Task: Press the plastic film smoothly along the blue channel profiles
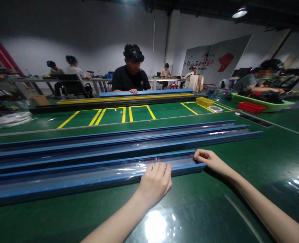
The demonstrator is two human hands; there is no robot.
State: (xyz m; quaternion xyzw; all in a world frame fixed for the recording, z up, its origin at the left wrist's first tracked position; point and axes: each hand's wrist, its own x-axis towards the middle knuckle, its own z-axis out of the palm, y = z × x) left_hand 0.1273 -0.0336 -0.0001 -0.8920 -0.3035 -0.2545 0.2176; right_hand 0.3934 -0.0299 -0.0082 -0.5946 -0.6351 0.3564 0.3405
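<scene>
A long blue channel [88,176] with clear film along its inside lies across the green table, nearest to me. My left hand [156,180] rests over its front edge, fingers bent together over the film; whether they pinch anything is hidden. At the channel's right end, my right hand [205,158] has its thumb and fingers closed on the end, near the back edge. Just behind lie more blue channels [129,145], side by side and parallel to this one, also with shiny film inside.
Yellow tape marks the green table [240,158] farther back. Beyond are dark and yellow strips [129,98], a yellow tray [205,102], a red tray [251,107], a green bin [276,105] and a plastic bundle [12,119]. A person [131,74] sits opposite, one hand on a blue strip.
</scene>
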